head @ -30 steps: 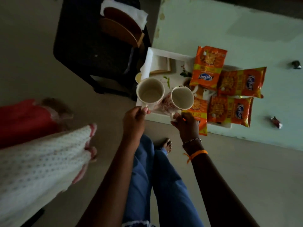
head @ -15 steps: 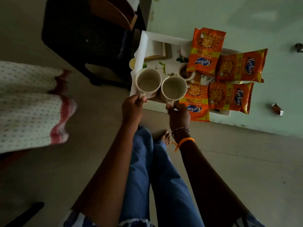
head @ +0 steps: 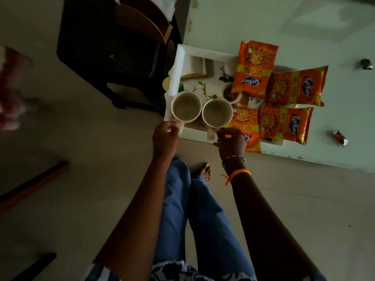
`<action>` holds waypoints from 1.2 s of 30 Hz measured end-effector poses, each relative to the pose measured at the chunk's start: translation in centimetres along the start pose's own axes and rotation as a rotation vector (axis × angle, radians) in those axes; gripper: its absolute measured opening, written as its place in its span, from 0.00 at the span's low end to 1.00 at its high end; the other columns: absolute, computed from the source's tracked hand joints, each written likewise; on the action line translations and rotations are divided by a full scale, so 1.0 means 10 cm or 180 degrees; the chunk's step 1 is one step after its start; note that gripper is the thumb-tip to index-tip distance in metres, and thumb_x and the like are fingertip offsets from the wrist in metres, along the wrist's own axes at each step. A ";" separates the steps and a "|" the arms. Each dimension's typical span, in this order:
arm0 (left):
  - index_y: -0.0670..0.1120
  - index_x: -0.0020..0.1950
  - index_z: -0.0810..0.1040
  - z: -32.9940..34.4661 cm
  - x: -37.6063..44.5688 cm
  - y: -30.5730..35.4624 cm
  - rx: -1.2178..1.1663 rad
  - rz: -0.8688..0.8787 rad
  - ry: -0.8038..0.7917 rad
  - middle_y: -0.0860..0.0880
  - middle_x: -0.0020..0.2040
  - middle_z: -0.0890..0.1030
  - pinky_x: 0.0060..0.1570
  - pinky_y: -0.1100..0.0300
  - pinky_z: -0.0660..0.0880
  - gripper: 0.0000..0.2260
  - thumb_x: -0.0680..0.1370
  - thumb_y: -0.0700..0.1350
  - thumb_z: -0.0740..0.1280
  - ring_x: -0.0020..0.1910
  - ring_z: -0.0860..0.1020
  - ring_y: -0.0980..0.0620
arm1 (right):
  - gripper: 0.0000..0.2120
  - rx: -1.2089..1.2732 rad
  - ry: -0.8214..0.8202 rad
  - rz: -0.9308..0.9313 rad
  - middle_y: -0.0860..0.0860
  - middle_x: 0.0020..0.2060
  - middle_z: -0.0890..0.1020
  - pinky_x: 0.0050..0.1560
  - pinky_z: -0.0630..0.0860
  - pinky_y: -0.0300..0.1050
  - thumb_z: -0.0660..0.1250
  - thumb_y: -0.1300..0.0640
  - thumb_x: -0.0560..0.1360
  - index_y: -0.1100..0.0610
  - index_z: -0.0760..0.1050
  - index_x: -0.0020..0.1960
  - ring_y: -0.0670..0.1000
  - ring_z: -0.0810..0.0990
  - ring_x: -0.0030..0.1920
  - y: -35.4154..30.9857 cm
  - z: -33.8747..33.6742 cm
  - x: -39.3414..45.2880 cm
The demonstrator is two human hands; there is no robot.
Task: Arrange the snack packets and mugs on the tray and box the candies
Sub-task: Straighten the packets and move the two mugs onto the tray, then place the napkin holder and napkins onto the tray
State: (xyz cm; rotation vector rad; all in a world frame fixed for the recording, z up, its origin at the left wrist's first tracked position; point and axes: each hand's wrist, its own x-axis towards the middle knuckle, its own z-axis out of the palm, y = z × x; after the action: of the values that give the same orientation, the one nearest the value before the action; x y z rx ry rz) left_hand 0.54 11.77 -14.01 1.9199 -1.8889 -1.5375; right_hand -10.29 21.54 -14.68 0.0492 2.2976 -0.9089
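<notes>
While both arms reach forward over a pair of blue-trousered legs, the left hand [head: 165, 136] pinches the handle of the left mug [head: 186, 107] and the right hand [head: 231, 141] closes its fingers on the handle of the right mug [head: 217, 113]. The two pale mugs stand upright, side by side and touching at the rims, at the near left end of a white tray [head: 179, 61] with a floral print (both look empty). The tray sits at the corner of a pale green table [head: 304, 23]. Four orange snack packets lie flat across its right half: one at the far side [head: 254, 68], one to its right [head: 297, 86] overhanging the tray's edge, one nearer [head: 285, 124], and one [head: 246, 128] partly under the right mug and the right hand. Two wrapped candies rest on the bare table well apart from the tray, one far right [head: 366, 63] and one nearer [head: 340, 137]. A dark chair [head: 105, 47] stands just beside the table's left end.
</notes>
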 end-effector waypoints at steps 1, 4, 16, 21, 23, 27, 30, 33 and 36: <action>0.40 0.53 0.77 -0.03 0.00 0.01 -0.0094 -0.0033 0.0083 0.40 0.53 0.79 0.41 0.65 0.67 0.11 0.78 0.44 0.60 0.48 0.75 0.49 | 0.12 0.0009 0.0094 -0.0028 0.63 0.49 0.81 0.49 0.80 0.54 0.69 0.56 0.72 0.66 0.78 0.47 0.62 0.80 0.50 -0.04 -0.02 -0.01; 0.41 0.54 0.77 -0.17 0.02 0.08 -0.0269 -0.0157 0.0192 0.41 0.55 0.79 0.44 0.64 0.68 0.10 0.77 0.42 0.60 0.50 0.74 0.50 | 0.10 -0.0306 0.0197 -0.0349 0.62 0.49 0.80 0.45 0.68 0.43 0.67 0.58 0.73 0.66 0.77 0.46 0.61 0.78 0.51 -0.21 -0.05 -0.07; 0.44 0.59 0.76 -0.84 0.78 0.64 -0.0874 -0.0078 0.0248 0.43 0.59 0.78 0.62 0.46 0.72 0.12 0.77 0.40 0.60 0.58 0.76 0.46 | 0.08 -0.0535 -0.0060 -0.1172 0.58 0.46 0.83 0.42 0.64 0.36 0.68 0.57 0.72 0.61 0.80 0.45 0.57 0.80 0.46 -1.55 0.65 0.16; 0.46 0.58 0.76 -1.12 1.28 0.73 -0.0976 -0.0058 0.0123 0.47 0.56 0.78 0.57 0.55 0.75 0.11 0.77 0.40 0.60 0.55 0.77 0.51 | 0.08 -0.0380 -0.0039 -0.1668 0.62 0.49 0.81 0.51 0.77 0.52 0.66 0.64 0.71 0.65 0.79 0.48 0.61 0.80 0.48 -2.10 1.03 0.41; 0.46 0.58 0.75 -1.22 1.50 0.79 -0.0996 -0.0082 0.0095 0.46 0.57 0.78 0.56 0.57 0.74 0.11 0.77 0.40 0.60 0.54 0.77 0.52 | 0.12 -0.0470 0.0007 -0.1873 0.63 0.53 0.80 0.56 0.75 0.52 0.66 0.65 0.71 0.65 0.78 0.54 0.61 0.79 0.53 -2.28 1.18 0.54; 0.45 0.59 0.75 -1.37 1.88 0.87 -0.0890 -0.0136 0.0052 0.44 0.59 0.78 0.60 0.53 0.74 0.11 0.78 0.40 0.60 0.56 0.76 0.50 | 0.26 -0.0821 -0.0223 -0.1960 0.59 0.66 0.72 0.62 0.64 0.37 0.69 0.63 0.70 0.61 0.68 0.68 0.57 0.72 0.66 -2.52 1.44 0.80; 0.43 0.58 0.75 -1.46 2.09 0.93 -0.0849 -0.0070 0.0029 0.42 0.57 0.79 0.58 0.54 0.73 0.12 0.77 0.37 0.59 0.54 0.76 0.51 | 0.31 -0.1244 -0.0416 -0.1997 0.58 0.69 0.69 0.68 0.63 0.45 0.69 0.61 0.71 0.59 0.62 0.71 0.57 0.67 0.69 -2.58 1.59 0.95; 0.42 0.58 0.75 -1.51 2.23 0.94 -0.0738 -0.0032 0.0021 0.41 0.57 0.79 0.58 0.53 0.73 0.12 0.77 0.36 0.59 0.55 0.76 0.48 | 0.28 -0.1612 -0.0441 -0.2006 0.57 0.65 0.73 0.63 0.70 0.54 0.68 0.57 0.71 0.57 0.65 0.69 0.60 0.71 0.64 -2.59 1.67 1.02; 0.41 0.60 0.74 -1.48 2.28 0.90 -0.0758 -0.0066 0.0029 0.41 0.57 0.78 0.56 0.54 0.72 0.13 0.77 0.36 0.59 0.53 0.75 0.50 | 0.26 -0.1569 -0.0419 -0.2119 0.58 0.62 0.75 0.61 0.72 0.54 0.70 0.58 0.69 0.58 0.68 0.66 0.61 0.73 0.62 -2.51 1.63 0.98</action>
State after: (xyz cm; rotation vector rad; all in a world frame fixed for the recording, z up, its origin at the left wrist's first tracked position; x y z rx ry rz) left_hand -1.93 -16.74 -14.33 1.8441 -1.6023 -1.6693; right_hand -15.33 -9.54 -14.31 -1.0013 2.3703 -0.5847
